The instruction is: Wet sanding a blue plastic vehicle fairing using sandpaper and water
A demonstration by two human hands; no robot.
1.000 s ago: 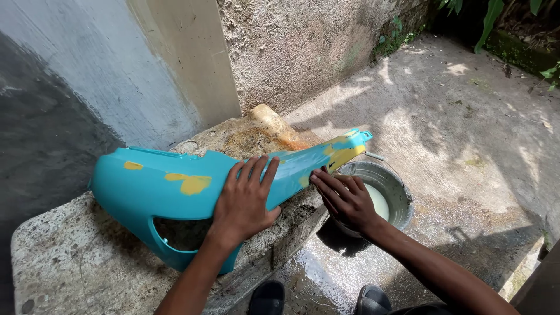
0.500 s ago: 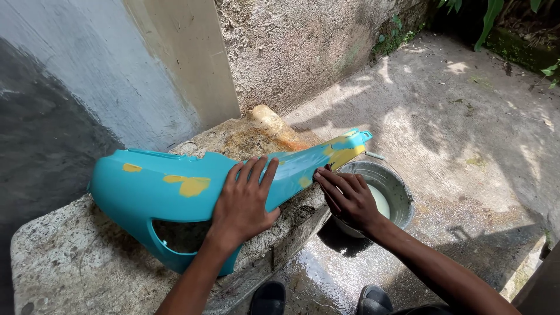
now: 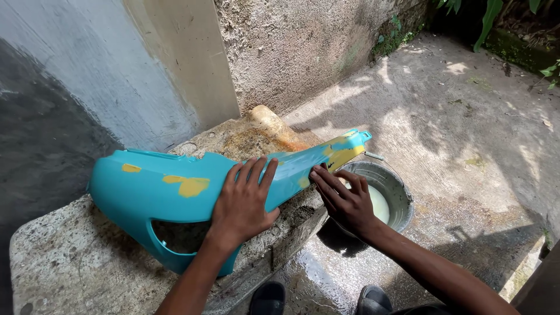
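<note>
A turquoise plastic body panel [image 3: 157, 192] with yellow filler patches lies across a rough concrete ledge [image 3: 64, 274]. My left hand [image 3: 245, 201] lies flat on the panel's middle, fingers spread, pressing it down. My right hand [image 3: 344, 195] rests its fingertips against the panel's narrow right part, beside a yellow patch [image 3: 341, 156]. I cannot tell whether something thin lies under those fingers.
A metal basin [image 3: 396, 189] with pale cloudy water stands on the wet concrete floor [image 3: 466, 146] under the panel's tip. A plastered wall [image 3: 116, 76] rises behind the ledge. My two shoes [image 3: 318, 300] show at the bottom edge. Plants grow at the top right.
My right hand has slid slightly up and left along the panel's narrow part. My left hand and the panel have stayed in place.
</note>
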